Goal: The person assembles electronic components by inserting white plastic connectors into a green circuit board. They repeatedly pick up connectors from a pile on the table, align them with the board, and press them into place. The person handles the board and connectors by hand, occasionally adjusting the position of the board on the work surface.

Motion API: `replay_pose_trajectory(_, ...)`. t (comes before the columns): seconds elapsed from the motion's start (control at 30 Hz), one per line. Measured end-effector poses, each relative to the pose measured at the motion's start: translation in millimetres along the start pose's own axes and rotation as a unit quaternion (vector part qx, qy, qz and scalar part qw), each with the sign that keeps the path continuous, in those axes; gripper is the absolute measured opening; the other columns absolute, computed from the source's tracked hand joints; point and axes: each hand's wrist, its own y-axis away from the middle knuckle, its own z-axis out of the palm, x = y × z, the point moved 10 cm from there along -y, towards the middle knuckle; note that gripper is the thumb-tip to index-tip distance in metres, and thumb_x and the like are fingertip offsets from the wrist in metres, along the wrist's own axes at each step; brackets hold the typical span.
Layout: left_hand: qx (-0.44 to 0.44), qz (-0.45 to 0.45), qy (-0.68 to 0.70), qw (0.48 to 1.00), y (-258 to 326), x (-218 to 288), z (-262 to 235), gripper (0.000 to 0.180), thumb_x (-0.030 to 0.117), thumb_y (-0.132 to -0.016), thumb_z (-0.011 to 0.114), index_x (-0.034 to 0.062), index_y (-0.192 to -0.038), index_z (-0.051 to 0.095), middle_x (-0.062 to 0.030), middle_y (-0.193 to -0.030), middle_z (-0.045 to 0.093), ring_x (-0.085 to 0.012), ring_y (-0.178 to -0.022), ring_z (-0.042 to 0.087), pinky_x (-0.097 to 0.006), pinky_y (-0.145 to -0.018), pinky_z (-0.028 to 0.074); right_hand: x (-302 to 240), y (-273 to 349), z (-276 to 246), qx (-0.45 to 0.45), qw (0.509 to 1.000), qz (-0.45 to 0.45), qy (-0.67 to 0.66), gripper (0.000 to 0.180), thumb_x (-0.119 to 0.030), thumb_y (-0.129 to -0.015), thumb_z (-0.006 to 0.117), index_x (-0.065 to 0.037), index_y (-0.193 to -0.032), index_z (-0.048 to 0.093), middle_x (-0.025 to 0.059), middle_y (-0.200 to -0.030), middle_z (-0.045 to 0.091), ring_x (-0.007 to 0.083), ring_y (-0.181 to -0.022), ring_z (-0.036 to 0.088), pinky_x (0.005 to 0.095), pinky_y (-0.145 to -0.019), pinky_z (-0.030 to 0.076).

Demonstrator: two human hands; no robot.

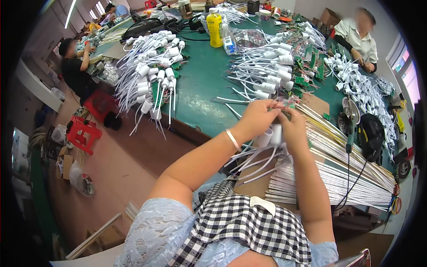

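Observation:
My left hand (259, 117) and my right hand (293, 127) meet at the table's near edge, fingertips pinched together on thin reddish wires (278, 105). Just below them, white cylindrical housings (275, 135) with white cables hang close to my palms; whether either palm also grips one cannot be made out. Beyond my fingers lies a heap of similar white housings (272, 80) with cables trailing left. Green circuit boards (304, 81) with thin wires are mixed in at its right side.
Long pale strips (329, 180) lie fanned at the right, near a corded green-handled tool (350, 138). Another heap of housings (147, 80) overhangs the left table edge. A yellow bottle (215, 29) stands behind. Red stools (83, 133) are on the floor. Co-workers (359, 42) sit nearby.

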Motion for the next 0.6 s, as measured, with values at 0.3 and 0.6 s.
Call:
replay_pose_trajectory(0.3, -0.074, 0.021, 0.168, 0.983, 4.8, 11.5, 10.6, 0.031, 0.015, -0.093, 0.052, -0.0022, -0.119, 0.057, -0.0087, -0.120, 0.058, -0.0120, -0.110, 0.051, -0.026, -0.094, 0.040, -24.1, 10.8, 9.7, -0.130, 0.954, 0.070, -0.262, 0.027, -0.013, -0.085, 0.061, 0.000, -0.109, 0.061, 0.0069, -0.092, 0.065, 0.0159, -0.080, 0.062, 0.0286, -0.071, 0.048)
replay_pose_trajectory(0.6, 0.016, 0.015, -0.041, 0.999, -7.8, -16.4, -1.9, 0.029, 0.014, -0.093, 0.051, -0.0031, -0.117, 0.057, -0.0064, -0.110, 0.062, -0.0103, -0.100, 0.056, -0.023, -0.089, 0.042, -19.6, 2.9, 7.6, -0.038, 0.998, 0.003, 0.058, 0.024, -0.017, -0.082, 0.064, 0.001, -0.097, 0.062, 0.0182, -0.084, 0.065, 0.0282, -0.076, 0.063, 0.0352, -0.068, 0.047)
